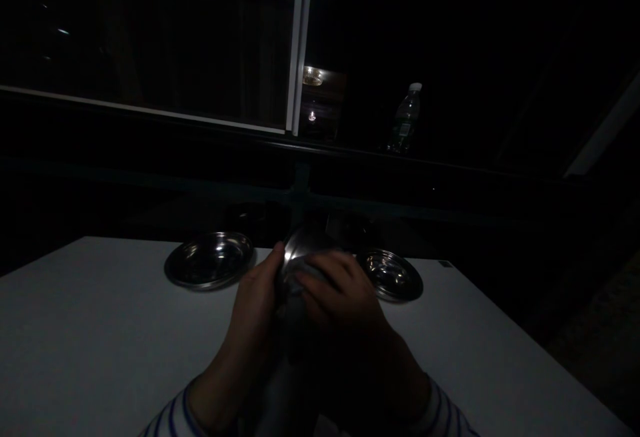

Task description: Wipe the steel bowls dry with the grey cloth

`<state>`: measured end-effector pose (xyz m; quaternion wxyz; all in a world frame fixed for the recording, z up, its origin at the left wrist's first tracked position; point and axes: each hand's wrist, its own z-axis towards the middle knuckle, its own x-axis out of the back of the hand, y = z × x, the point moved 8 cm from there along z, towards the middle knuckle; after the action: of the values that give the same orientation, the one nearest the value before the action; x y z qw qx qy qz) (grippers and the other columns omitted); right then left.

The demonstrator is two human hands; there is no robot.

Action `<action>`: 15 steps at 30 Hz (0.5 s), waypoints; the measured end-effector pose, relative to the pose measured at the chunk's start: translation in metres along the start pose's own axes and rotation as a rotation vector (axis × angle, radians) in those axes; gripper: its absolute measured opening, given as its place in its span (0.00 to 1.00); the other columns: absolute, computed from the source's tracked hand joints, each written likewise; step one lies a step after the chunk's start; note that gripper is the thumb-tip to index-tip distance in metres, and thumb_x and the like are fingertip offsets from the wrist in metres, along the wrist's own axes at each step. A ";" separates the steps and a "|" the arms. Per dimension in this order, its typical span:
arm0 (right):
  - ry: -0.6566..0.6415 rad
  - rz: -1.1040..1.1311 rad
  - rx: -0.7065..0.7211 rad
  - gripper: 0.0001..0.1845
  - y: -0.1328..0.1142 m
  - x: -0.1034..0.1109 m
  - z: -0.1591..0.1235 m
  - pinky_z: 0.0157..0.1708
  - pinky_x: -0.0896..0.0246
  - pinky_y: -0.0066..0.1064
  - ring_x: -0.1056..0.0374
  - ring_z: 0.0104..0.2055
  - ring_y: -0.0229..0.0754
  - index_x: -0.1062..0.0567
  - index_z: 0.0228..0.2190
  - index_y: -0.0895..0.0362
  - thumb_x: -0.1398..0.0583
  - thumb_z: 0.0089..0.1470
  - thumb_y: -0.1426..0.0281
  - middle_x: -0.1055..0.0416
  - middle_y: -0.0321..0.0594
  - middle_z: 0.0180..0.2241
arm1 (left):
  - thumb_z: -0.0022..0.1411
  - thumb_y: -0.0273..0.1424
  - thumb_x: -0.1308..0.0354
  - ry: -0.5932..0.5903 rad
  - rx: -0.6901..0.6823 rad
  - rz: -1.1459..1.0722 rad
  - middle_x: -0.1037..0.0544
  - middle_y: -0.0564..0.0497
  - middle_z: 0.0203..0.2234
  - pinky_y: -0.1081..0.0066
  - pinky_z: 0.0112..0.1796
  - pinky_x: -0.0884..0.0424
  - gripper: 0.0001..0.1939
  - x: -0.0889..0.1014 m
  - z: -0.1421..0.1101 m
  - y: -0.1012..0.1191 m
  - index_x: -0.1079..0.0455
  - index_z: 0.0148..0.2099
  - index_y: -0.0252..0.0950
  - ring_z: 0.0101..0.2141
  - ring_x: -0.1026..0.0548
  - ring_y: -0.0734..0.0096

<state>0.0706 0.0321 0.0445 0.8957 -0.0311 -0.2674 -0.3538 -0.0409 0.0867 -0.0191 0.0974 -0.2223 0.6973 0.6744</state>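
Note:
My left hand grips the left edge of a shiny metal dish, which is tilted up above the table between my hands. The dish's underside and much of its rim are hidden, so I cannot tell whether it is a plate or a bowl. With bent fingers, my right hand presses a greyish cloth against the dish's near face. The cloth seems to hang down towards my lap, blurred and dark. Two more shiny metal plates lie on the table: one plate to the left, another plate to the right.
The white table spreads under both forearms. A small dark label marks its far right corner. Behind it, a clear plastic bottle with a white cap stands on a ledge below the window frame. The surroundings are very dark.

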 end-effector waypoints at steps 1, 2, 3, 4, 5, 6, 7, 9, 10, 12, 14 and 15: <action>0.005 0.016 -0.075 0.13 0.011 0.003 -0.001 0.44 0.38 0.37 0.39 0.46 0.44 0.26 0.41 0.57 0.46 0.55 0.70 0.30 0.42 0.43 | 0.47 0.44 0.39 -0.015 -0.006 0.037 0.29 0.55 0.16 0.75 0.22 0.37 0.17 -0.003 -0.002 0.001 0.27 0.29 0.33 0.20 0.31 0.73; 0.008 0.040 -0.161 0.13 0.024 0.007 -0.003 0.45 0.39 0.38 0.39 0.47 0.44 0.27 0.42 0.58 0.47 0.56 0.71 0.31 0.43 0.44 | 0.47 0.44 0.40 -0.026 -0.012 0.063 0.28 0.55 0.17 0.75 0.22 0.37 0.17 -0.005 -0.005 0.002 0.27 0.29 0.33 0.21 0.31 0.73; 0.009 0.066 -0.250 0.14 0.037 0.010 -0.006 0.46 0.39 0.38 0.38 0.47 0.43 0.27 0.43 0.58 0.47 0.57 0.71 0.31 0.44 0.44 | 0.47 0.44 0.40 -0.034 -0.013 0.079 0.28 0.54 0.17 0.75 0.22 0.37 0.17 -0.008 -0.008 0.002 0.26 0.28 0.33 0.21 0.31 0.72; 0.011 0.090 -0.334 0.14 0.049 0.013 -0.009 0.46 0.39 0.38 0.38 0.47 0.43 0.28 0.43 0.58 0.48 0.57 0.71 0.30 0.44 0.43 | 0.47 0.45 0.40 -0.042 -0.008 0.090 0.27 0.54 0.17 0.74 0.21 0.37 0.18 -0.009 -0.011 0.003 0.26 0.28 0.33 0.21 0.30 0.71; 0.010 0.110 -0.405 0.13 0.059 0.016 -0.012 0.46 0.39 0.38 0.37 0.46 0.42 0.28 0.42 0.57 0.49 0.58 0.70 0.30 0.43 0.42 | 0.47 0.45 0.40 -0.047 -0.001 0.097 0.26 0.53 0.18 0.74 0.21 0.37 0.18 -0.011 -0.013 0.003 0.26 0.28 0.33 0.21 0.30 0.71; 0.009 0.123 -0.447 0.13 0.065 0.018 -0.014 0.46 0.39 0.38 0.36 0.45 0.42 0.28 0.42 0.57 0.49 0.58 0.70 0.30 0.43 0.42 | 0.47 0.45 0.41 -0.050 0.003 0.101 0.26 0.53 0.18 0.74 0.21 0.37 0.18 -0.012 -0.015 0.004 0.26 0.28 0.33 0.21 0.30 0.71; 0.006 0.126 -0.461 0.13 0.067 0.019 -0.014 0.46 0.39 0.37 0.36 0.45 0.42 0.28 0.42 0.57 0.49 0.58 0.70 0.30 0.43 0.42 | 0.47 0.44 0.40 -0.049 0.006 0.097 0.26 0.53 0.18 0.74 0.21 0.37 0.17 -0.012 -0.015 0.004 0.26 0.28 0.33 0.21 0.30 0.71; -0.009 0.115 -0.414 0.13 0.061 0.020 -0.012 0.46 0.39 0.37 0.37 0.46 0.42 0.28 0.43 0.58 0.48 0.57 0.71 0.30 0.43 0.43 | 0.47 0.44 0.40 -0.041 0.013 0.071 0.26 0.53 0.18 0.74 0.22 0.36 0.17 -0.010 -0.015 0.004 0.27 0.28 0.33 0.21 0.29 0.70; -0.016 0.104 -0.358 0.14 0.053 0.019 -0.009 0.46 0.40 0.37 0.38 0.47 0.42 0.28 0.44 0.58 0.47 0.57 0.71 0.31 0.44 0.44 | 0.47 0.44 0.40 -0.035 0.021 0.054 0.25 0.53 0.19 0.74 0.22 0.36 0.16 -0.009 -0.013 0.004 0.27 0.28 0.33 0.21 0.29 0.70; -0.030 0.081 -0.195 0.14 0.030 0.014 -0.004 0.45 0.40 0.36 0.39 0.47 0.43 0.27 0.43 0.59 0.46 0.55 0.72 0.31 0.44 0.44 | 0.47 0.43 0.40 -0.020 0.043 0.022 0.25 0.53 0.19 0.74 0.21 0.36 0.16 -0.007 -0.010 0.001 0.27 0.29 0.34 0.21 0.29 0.71; -0.035 0.039 -0.038 0.11 0.006 0.006 -0.001 0.42 0.39 0.35 0.39 0.45 0.43 0.26 0.39 0.57 0.44 0.53 0.72 0.30 0.42 0.42 | 0.46 0.43 0.39 -0.010 0.044 -0.014 0.25 0.53 0.20 0.75 0.22 0.35 0.16 -0.005 -0.006 0.000 0.27 0.29 0.34 0.22 0.28 0.71; -0.030 0.011 0.012 0.10 -0.003 0.003 -0.001 0.41 0.40 0.35 0.39 0.44 0.43 0.25 0.38 0.55 0.44 0.53 0.71 0.29 0.39 0.42 | 0.45 0.43 0.39 -0.003 0.040 -0.035 0.25 0.53 0.20 0.75 0.23 0.34 0.16 -0.004 -0.005 0.000 0.27 0.30 0.34 0.23 0.28 0.71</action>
<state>0.0703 0.0280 0.0449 0.8937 -0.0324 -0.2827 -0.3469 -0.0369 0.0828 -0.0172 0.1148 -0.2316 0.7063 0.6591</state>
